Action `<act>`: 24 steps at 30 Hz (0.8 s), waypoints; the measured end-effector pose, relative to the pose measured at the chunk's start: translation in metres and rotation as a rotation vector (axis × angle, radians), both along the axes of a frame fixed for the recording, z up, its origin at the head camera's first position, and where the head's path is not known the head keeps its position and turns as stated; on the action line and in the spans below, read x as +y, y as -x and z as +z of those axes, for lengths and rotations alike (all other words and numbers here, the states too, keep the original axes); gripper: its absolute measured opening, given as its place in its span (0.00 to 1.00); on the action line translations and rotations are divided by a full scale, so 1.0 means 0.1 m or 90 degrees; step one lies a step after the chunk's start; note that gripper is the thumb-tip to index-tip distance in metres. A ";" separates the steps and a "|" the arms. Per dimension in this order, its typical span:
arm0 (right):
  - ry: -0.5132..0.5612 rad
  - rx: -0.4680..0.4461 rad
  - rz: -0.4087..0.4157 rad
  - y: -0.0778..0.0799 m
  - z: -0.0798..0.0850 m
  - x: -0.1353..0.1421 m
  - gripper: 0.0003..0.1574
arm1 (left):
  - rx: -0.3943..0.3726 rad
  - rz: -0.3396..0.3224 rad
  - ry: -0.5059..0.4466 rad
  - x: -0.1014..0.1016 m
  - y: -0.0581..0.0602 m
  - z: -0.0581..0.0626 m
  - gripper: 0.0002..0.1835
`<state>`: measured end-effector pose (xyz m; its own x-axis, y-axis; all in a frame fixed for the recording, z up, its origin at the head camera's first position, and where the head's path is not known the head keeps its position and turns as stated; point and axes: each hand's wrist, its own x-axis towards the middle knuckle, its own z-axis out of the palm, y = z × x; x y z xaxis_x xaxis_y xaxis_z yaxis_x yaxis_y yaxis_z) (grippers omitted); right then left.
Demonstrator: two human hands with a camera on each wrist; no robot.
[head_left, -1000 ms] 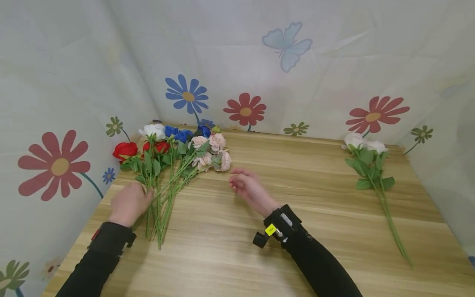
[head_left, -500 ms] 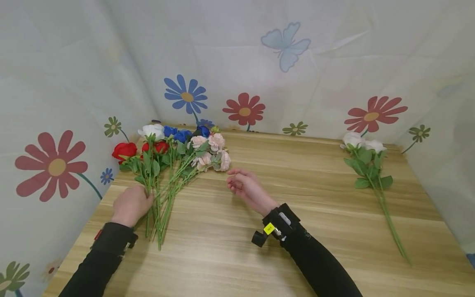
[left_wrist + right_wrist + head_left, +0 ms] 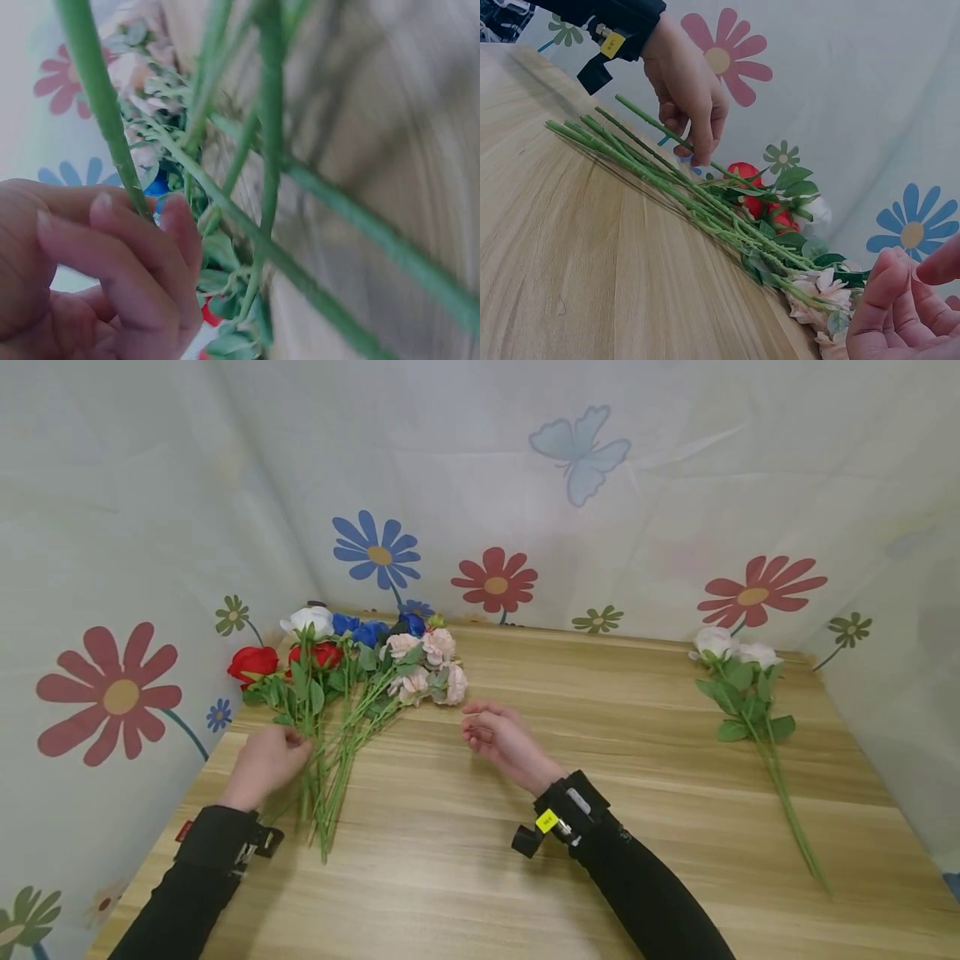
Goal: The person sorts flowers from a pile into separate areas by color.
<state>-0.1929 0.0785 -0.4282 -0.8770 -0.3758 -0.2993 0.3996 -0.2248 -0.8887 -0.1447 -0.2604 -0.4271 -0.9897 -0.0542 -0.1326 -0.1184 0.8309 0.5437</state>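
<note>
My left hand (image 3: 264, 765) pinches one green flower stem (image 3: 105, 112) between thumb and fingers, slightly raised above the stems lying beside it. Which bloom that stem bears I cannot tell. The bunch of artificial flowers lies at the table's left: red roses (image 3: 252, 665), a white rose (image 3: 311, 622), blue flowers (image 3: 369, 633) and pale pink flowers (image 3: 426, 665), their stems (image 3: 333, 793) crossing toward the front. To the right of the pink blooms, my right hand (image 3: 508, 745) hovers or rests with loosely curled fingers and holds nothing.
Two white roses (image 3: 738, 653) with long stems lie apart on the right side of the wooden table (image 3: 600, 710). A pale curtain (image 3: 645, 510) printed with flowers and a butterfly stands along the back and sides.
My left hand has lifted slightly, now pinching a stem that has shifted and tilted a little. The right hand has stayed in place.
</note>
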 end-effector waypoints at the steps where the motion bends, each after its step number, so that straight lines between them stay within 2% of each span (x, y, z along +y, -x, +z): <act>1: 0.000 0.002 0.000 0.00 0.00 0.01 0.19 | -0.012 0.001 -0.030 -0.01 0.01 0.00 0.18; 6: -0.006 0.003 0.003 0.00 -0.02 0.02 0.15 | -0.080 0.011 -0.182 -0.05 0.04 -0.04 0.19; 12: -0.013 0.008 0.010 0.01 -0.04 0.05 0.18 | -0.097 0.013 -0.261 -0.06 0.07 -0.10 0.21; 16: -0.013 0.010 0.013 0.01 -0.06 0.06 0.20 | -0.091 0.023 -0.273 -0.04 0.06 -0.10 0.21; 24: -0.014 0.007 0.019 0.02 -0.08 0.11 0.23 | -0.037 0.015 -0.221 0.03 0.04 -0.09 0.20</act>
<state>-0.1948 0.0895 -0.4362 -0.8692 -0.3947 -0.2978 0.3957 -0.1940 -0.8977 -0.1483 -0.2569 -0.4357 -0.9789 -0.0187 -0.2033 -0.1744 0.5939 0.7854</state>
